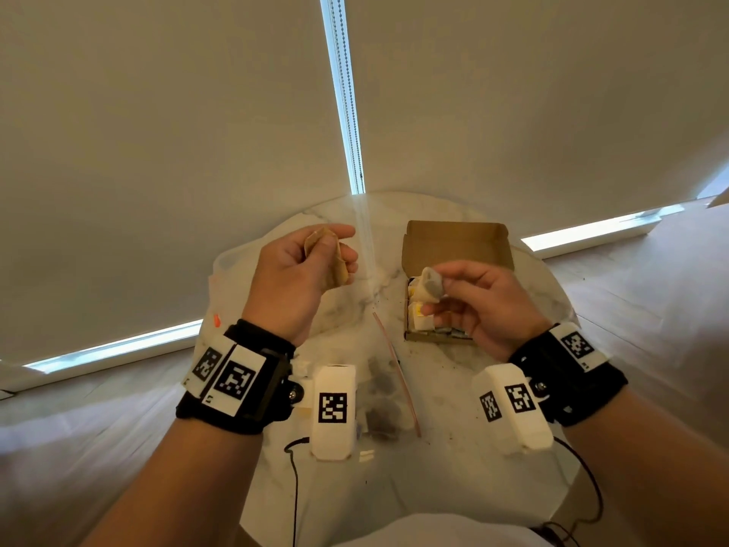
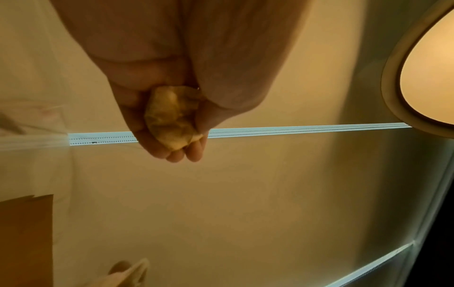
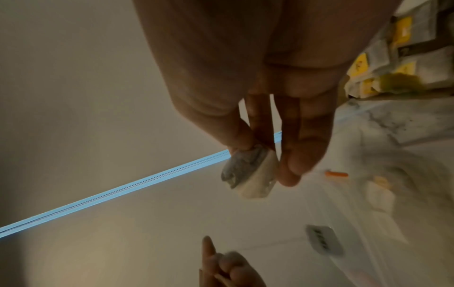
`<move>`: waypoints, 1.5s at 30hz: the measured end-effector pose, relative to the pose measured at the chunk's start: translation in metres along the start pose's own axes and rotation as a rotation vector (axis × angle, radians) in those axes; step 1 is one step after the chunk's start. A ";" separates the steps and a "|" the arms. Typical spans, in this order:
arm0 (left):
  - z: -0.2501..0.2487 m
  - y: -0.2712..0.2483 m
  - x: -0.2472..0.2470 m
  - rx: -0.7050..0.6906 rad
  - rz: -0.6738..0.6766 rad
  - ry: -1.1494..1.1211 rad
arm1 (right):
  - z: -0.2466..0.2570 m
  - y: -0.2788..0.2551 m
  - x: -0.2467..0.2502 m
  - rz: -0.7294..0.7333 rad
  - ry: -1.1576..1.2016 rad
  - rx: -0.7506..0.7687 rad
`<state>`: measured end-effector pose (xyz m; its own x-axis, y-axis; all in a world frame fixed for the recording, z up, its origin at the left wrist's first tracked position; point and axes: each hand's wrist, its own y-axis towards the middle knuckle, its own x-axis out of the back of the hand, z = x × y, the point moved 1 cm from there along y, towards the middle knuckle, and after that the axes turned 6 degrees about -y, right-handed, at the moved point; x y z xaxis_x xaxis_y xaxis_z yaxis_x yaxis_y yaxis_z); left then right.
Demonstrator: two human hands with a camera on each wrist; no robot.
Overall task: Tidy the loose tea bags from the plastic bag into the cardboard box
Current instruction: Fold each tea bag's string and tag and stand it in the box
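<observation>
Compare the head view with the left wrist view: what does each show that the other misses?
Head view only: the right hand pinching a grey tea bag above the open cardboard box, and the marble table.

Left wrist view only: a round lamp.

Both: the left hand gripping a tan tea bag, and the blind's bright gap.

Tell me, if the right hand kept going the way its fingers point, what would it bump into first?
Probably the left hand. The right hand, pinching a tea bag, points sideways at it across bare table. Depth is unclear.
</observation>
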<state>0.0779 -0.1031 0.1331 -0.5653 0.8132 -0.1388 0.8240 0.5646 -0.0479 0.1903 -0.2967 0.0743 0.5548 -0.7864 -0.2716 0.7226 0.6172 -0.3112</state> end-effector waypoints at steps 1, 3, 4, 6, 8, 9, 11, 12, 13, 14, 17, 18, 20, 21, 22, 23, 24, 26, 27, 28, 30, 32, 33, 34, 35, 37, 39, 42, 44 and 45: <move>-0.001 0.000 -0.001 -0.012 0.002 -0.009 | -0.003 -0.001 -0.003 0.032 0.018 -0.031; -0.004 0.001 -0.001 -0.021 0.015 -0.037 | -0.007 -0.002 -0.007 0.038 0.024 -0.074; -0.006 0.001 -0.001 -0.022 0.023 -0.045 | -0.008 -0.001 -0.007 0.030 0.030 -0.081; -0.008 0.001 0.000 -0.020 0.034 -0.011 | -0.006 0.000 -0.005 0.010 0.054 -0.070; -0.004 0.001 0.003 0.007 0.039 0.056 | -0.003 0.002 -0.002 -0.004 0.066 -0.037; 0.000 0.001 0.005 0.033 0.045 0.083 | 0.000 0.002 0.000 -0.005 0.072 -0.013; 0.007 0.000 0.005 0.092 0.081 0.120 | 0.004 0.003 0.001 0.009 0.080 0.046; 0.009 -0.001 0.003 0.117 0.111 0.141 | 0.005 0.004 0.001 0.016 0.067 0.082; 0.011 -0.003 0.001 0.133 0.143 0.173 | 0.006 0.004 0.000 0.021 0.037 0.120; 0.011 -0.005 -0.003 0.137 0.169 0.219 | 0.006 0.004 -0.002 0.025 -0.008 0.156; 0.013 -0.008 -0.014 0.086 0.199 0.388 | 0.008 0.003 -0.007 0.018 -0.306 0.327; 0.013 -0.008 -0.017 0.061 0.197 0.426 | 0.009 0.003 -0.010 0.025 -0.401 0.392; 0.015 -0.007 -0.018 0.029 0.185 0.442 | 0.013 0.003 -0.014 0.038 -0.473 0.478; 0.016 -0.007 -0.017 0.021 0.178 0.430 | 0.015 0.002 -0.017 0.038 -0.474 0.503; 0.017 -0.006 -0.016 0.008 0.173 0.420 | 0.016 0.002 -0.019 0.030 -0.472 0.527; 0.018 -0.006 -0.014 -0.013 0.167 0.421 | 0.018 0.001 -0.022 0.016 -0.475 0.548; 0.018 -0.005 -0.013 -0.036 0.161 0.429 | 0.019 0.001 -0.025 0.001 -0.469 0.561; 0.017 -0.004 -0.010 -0.087 0.161 0.443 | 0.022 0.001 -0.029 -0.035 -0.412 0.541; 0.016 -0.004 -0.009 -0.109 0.161 0.449 | 0.023 0.002 -0.031 -0.049 -0.400 0.518; 0.015 -0.003 -0.008 -0.126 0.161 0.454 | 0.024 0.003 -0.031 -0.047 -0.416 0.493; 0.013 -0.003 -0.007 -0.156 0.165 0.478 | 0.023 0.004 -0.032 -0.001 -0.490 0.451; 0.012 -0.004 -0.005 -0.169 0.173 0.501 | 0.022 0.004 -0.033 0.016 -0.501 0.444; 0.012 -0.004 -0.004 -0.173 0.172 0.505 | 0.021 0.004 -0.033 0.010 -0.490 0.453; 0.011 -0.004 -0.003 -0.178 0.171 0.508 | 0.021 0.004 -0.033 0.007 -0.481 0.462; 0.011 -0.004 -0.002 -0.183 0.167 0.510 | 0.022 0.003 -0.033 0.009 -0.475 0.470; 0.009 -0.004 -0.001 -0.193 0.151 0.522 | 0.022 0.002 -0.033 0.011 -0.463 0.479; 0.008 -0.004 0.001 -0.206 0.099 0.541 | 0.023 0.002 -0.033 -0.018 -0.440 0.482; 0.006 -0.006 0.001 -0.222 0.047 0.576 | 0.022 0.004 -0.032 -0.091 -0.457 0.513; 0.005 -0.010 -0.002 -0.214 0.073 0.561 | 0.023 0.004 -0.034 -0.119 -0.484 0.538; 0.004 -0.012 -0.005 -0.214 0.091 0.542 | 0.023 0.003 -0.037 -0.122 -0.492 0.552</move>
<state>0.0714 -0.1143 0.1302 -0.4784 0.7841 0.3955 0.8757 0.4593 0.1488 0.1815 -0.2667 0.1044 0.4839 -0.8485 0.2142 0.8212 0.5249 0.2240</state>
